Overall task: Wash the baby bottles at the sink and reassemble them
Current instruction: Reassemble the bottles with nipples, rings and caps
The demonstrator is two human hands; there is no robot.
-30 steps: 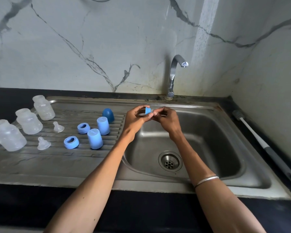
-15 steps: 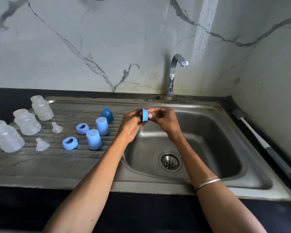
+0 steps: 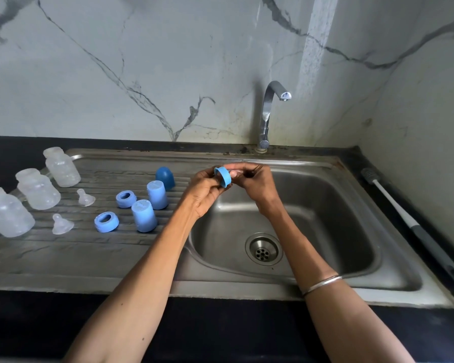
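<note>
Two hands work over the steel sink basin (image 3: pixel 325 205): left hand (image 3: pixel 205 189) pinches a blue plastic screw ring (image 3: pixel 222 176), right hand (image 3: pixel 257 183) pinches a clear silicone teat (image 3: pixel 235 173) at it. Risk: wet teat slips, drops twd drain (image 3: pixel 263 249) w/o seating.

Left hand (image 3: pixel 207 187) and right hand (image 3: pixel 257 179) meet — fingers pinched.

No text, label, brand, number or sign can be read on anything around the sink (image 3: pixel 393 260).
</note>
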